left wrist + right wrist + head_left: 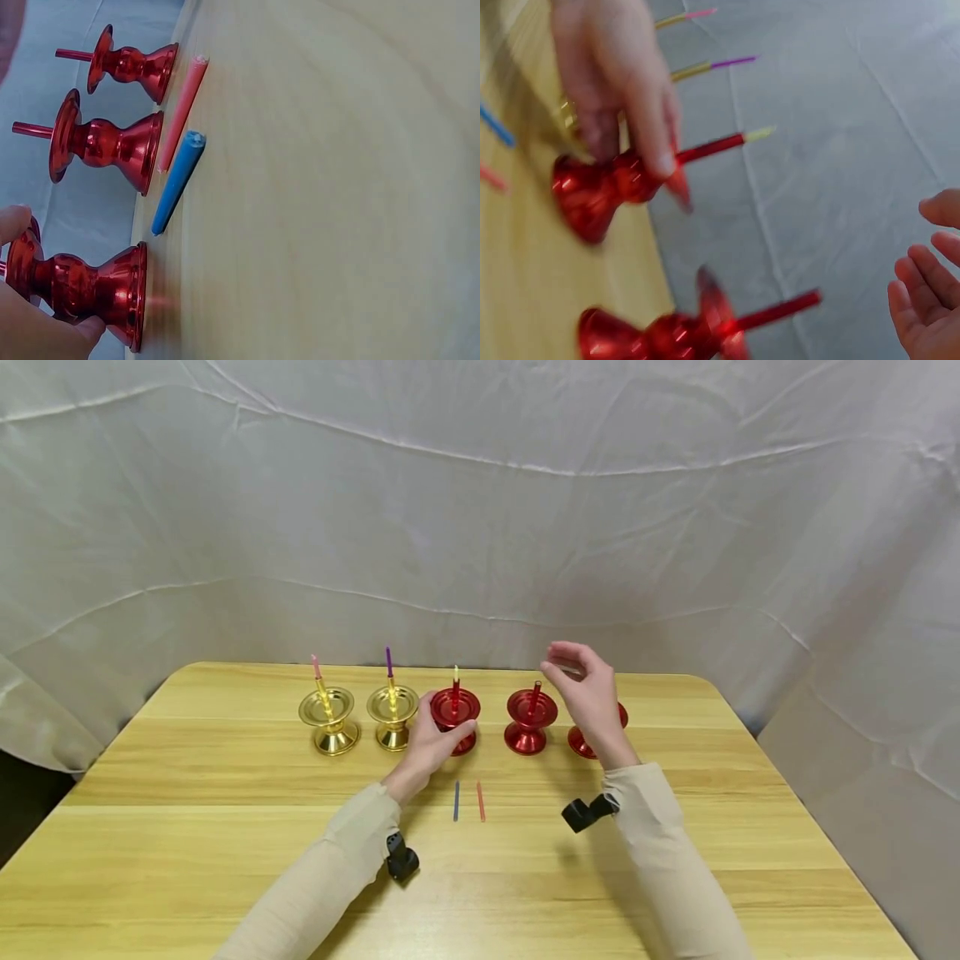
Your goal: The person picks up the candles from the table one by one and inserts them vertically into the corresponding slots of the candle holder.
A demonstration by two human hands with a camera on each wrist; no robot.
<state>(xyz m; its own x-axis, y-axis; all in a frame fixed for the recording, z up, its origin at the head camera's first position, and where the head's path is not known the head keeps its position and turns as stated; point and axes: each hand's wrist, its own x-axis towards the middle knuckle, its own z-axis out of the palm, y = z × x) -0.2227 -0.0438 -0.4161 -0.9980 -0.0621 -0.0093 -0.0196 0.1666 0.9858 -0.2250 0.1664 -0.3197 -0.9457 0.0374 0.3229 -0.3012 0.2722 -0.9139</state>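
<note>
My left hand [427, 745] grips the middle red candle holder [456, 717] around its waist below the dish, thumb on one side and fingers on the other. A pale yellow candle [760, 134] stands in that holder's tube. My right hand [588, 693] is raised in the air with nothing in it, its fingers loosely bent. Nearest to it are a red candle holder [527, 735] with a bare tube and another red candle holder [582, 743], partly hidden behind the hand and wrist. A blue candle [178, 184] and a pinkish-red candle [184, 112] lie on the table in front.
At the left stand two gold candle holders, one [335, 739] with a pink candle [316, 665], the other [392, 735] with a purple candle [389, 662]. The holders form a row near the wooden table's [225, 843] back edge, before a grey-white cloth [480, 527].
</note>
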